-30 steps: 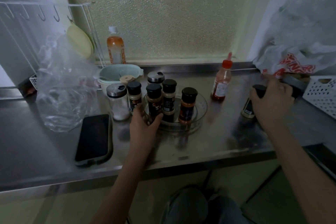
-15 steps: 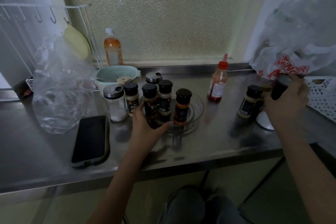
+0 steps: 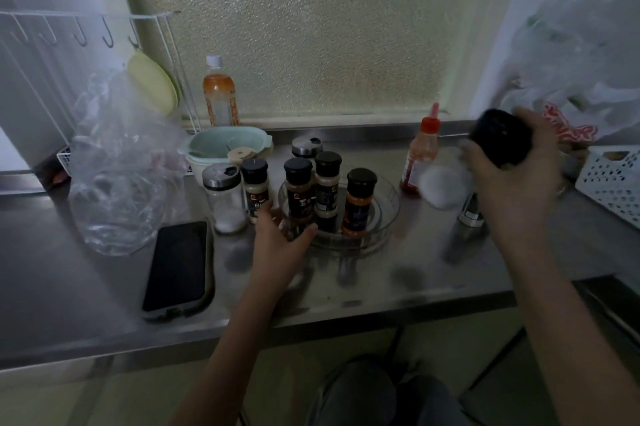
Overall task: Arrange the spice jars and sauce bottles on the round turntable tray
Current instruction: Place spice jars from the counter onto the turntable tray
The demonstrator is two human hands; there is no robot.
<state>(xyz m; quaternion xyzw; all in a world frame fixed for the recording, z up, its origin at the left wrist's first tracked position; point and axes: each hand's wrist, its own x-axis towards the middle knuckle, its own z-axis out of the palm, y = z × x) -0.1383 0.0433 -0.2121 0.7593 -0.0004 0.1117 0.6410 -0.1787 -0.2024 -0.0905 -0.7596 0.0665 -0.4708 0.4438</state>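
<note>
A clear round turntable tray [image 3: 386, 214] sits mid-counter with three black-lidded spice jars on it: brown [image 3: 298, 190], pale [image 3: 327, 183] and orange [image 3: 359, 204]. My left hand [image 3: 282, 242] grips the tray's front-left rim, fingers and thumb on either side of the brown jar's foot. My right hand [image 3: 512, 183] holds a black-lidded jar of white powder [image 3: 445, 185], tilted and blurred, in the air right of the tray. A red sauce bottle [image 3: 421, 155] stands behind it. A cream spice jar [image 3: 255, 188] and a glass shaker [image 3: 225, 199] stand left of the tray.
A phone [image 3: 176, 268] lies front left, beside a clear plastic bag [image 3: 117, 169]. A green bowl [image 3: 225, 148], a steel-lidded shaker [image 3: 306, 148] and an orange drink bottle [image 3: 219, 93] are at the back. A white basket [image 3: 613, 183] sits right; another shaker [image 3: 470, 212] stands below my right hand.
My right hand has lifted the white-powder jar off the right side of the counter and carried it up and left toward the tray. My left hand has stayed at the tray rim.
</note>
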